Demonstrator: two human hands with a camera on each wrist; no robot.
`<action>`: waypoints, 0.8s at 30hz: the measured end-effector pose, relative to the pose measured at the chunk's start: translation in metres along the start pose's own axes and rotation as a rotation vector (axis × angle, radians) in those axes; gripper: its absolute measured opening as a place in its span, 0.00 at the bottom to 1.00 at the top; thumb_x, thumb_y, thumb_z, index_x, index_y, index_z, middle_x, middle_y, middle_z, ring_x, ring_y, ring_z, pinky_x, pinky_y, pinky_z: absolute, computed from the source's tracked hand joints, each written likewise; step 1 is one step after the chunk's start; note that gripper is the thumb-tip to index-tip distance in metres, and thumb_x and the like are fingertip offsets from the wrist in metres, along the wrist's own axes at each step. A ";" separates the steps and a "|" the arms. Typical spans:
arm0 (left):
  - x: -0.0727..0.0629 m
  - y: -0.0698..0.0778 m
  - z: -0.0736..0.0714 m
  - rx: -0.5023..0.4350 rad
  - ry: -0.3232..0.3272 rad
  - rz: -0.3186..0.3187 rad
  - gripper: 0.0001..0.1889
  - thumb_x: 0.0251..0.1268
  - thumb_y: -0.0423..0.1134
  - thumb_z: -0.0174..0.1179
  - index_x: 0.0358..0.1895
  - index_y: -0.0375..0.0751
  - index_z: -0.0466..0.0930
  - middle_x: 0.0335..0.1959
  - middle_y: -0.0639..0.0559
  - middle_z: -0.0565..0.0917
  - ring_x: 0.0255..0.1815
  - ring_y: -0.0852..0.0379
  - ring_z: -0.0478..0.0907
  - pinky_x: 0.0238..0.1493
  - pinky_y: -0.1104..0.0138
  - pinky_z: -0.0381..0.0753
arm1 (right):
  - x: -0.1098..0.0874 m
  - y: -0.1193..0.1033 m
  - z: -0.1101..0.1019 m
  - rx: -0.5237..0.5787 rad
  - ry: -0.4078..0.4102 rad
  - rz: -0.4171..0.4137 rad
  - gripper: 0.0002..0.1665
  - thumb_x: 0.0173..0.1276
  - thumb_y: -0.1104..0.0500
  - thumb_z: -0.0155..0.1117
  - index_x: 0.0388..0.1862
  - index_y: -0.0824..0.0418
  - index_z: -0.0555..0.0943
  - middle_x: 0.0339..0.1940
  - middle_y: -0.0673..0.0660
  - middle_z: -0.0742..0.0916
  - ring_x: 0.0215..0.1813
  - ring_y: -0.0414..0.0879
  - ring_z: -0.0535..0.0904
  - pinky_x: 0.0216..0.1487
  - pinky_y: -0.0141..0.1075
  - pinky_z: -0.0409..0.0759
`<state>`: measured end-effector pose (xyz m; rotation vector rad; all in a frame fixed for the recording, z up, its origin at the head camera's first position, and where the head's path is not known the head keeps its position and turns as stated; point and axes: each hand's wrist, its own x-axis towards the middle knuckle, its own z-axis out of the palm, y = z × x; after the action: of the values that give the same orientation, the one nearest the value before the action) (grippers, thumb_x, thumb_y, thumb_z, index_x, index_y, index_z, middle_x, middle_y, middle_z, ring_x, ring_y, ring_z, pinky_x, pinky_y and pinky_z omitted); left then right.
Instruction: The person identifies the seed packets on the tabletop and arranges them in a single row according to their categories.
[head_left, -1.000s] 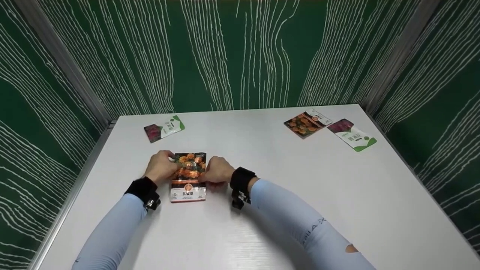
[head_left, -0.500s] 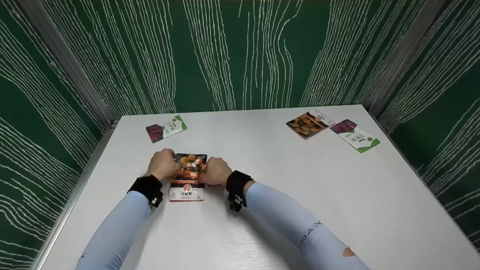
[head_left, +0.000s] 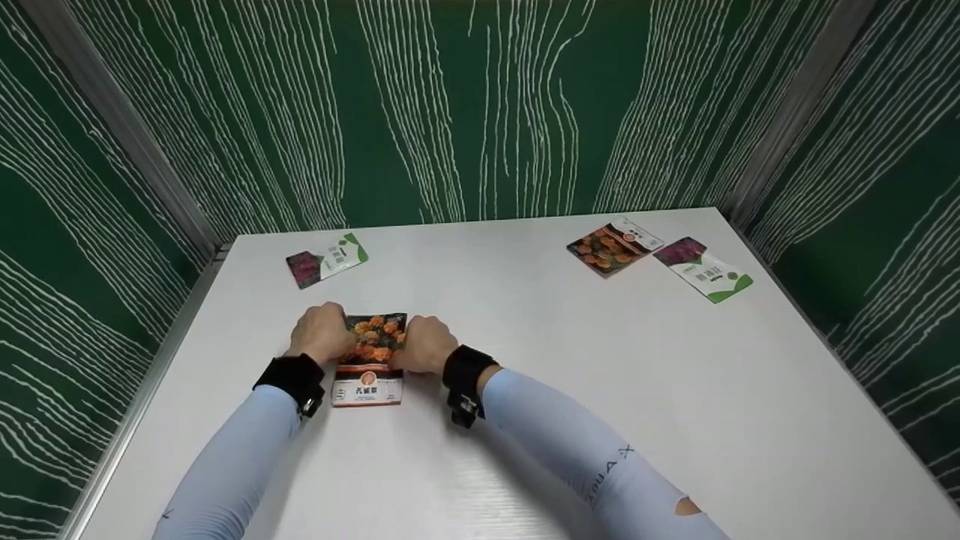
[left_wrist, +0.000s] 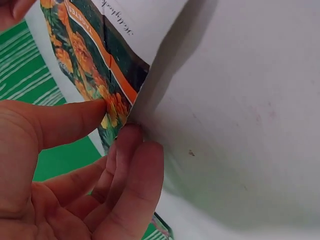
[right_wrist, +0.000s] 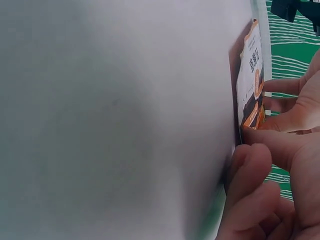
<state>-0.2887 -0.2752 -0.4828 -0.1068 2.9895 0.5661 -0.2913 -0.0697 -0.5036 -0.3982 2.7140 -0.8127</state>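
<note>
A seed packet (head_left: 369, 375) with orange flowers on its front lies on the white table, its white label end toward me. On its left edge, my left hand (head_left: 321, 334) pinches it, the thumb on the printed face and the fingers at the edge in the left wrist view. My right hand (head_left: 427, 345) pinches the opposite edge. Seen from the right wrist, the thumb lies along the packet (right_wrist: 250, 80) and the other fingers curl beside it. The packet's underside is hidden.
Toward the back left of the table (head_left: 540, 420) lies a white and green packet (head_left: 328, 260) with purple flowers. At the back right are another orange-flower packet (head_left: 615, 247) and a second purple-flower packet (head_left: 703, 270), nearly touching. Green walls (head_left: 517, 112) stand behind.
The held packet has shifted slightly left and toward me, with my right hand moving along with it. Both hands keep their grip at its edges. The other packets stay where they were.
</note>
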 end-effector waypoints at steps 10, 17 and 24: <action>-0.001 0.000 0.000 0.018 0.013 -0.002 0.20 0.63 0.37 0.68 0.53 0.26 0.86 0.51 0.28 0.89 0.52 0.32 0.87 0.55 0.41 0.86 | 0.002 0.001 0.004 -0.035 0.041 -0.014 0.27 0.61 0.42 0.83 0.44 0.64 0.91 0.32 0.54 0.91 0.27 0.44 0.81 0.27 0.37 0.78; -0.002 0.001 -0.002 0.018 0.017 0.013 0.16 0.63 0.34 0.66 0.50 0.26 0.86 0.49 0.29 0.89 0.51 0.31 0.87 0.55 0.40 0.86 | 0.002 0.001 0.004 -0.109 0.074 -0.018 0.27 0.62 0.39 0.81 0.43 0.62 0.90 0.33 0.53 0.91 0.28 0.44 0.81 0.29 0.38 0.80; -0.004 -0.001 -0.003 -0.010 0.011 -0.017 0.18 0.64 0.34 0.66 0.54 0.27 0.87 0.52 0.30 0.89 0.54 0.32 0.86 0.58 0.40 0.85 | -0.003 -0.002 -0.003 -0.070 0.057 -0.012 0.31 0.66 0.38 0.78 0.52 0.63 0.89 0.42 0.55 0.92 0.34 0.44 0.83 0.37 0.39 0.87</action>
<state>-0.2850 -0.2774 -0.4800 -0.1364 2.9940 0.5807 -0.2887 -0.0688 -0.4998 -0.4123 2.8021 -0.7443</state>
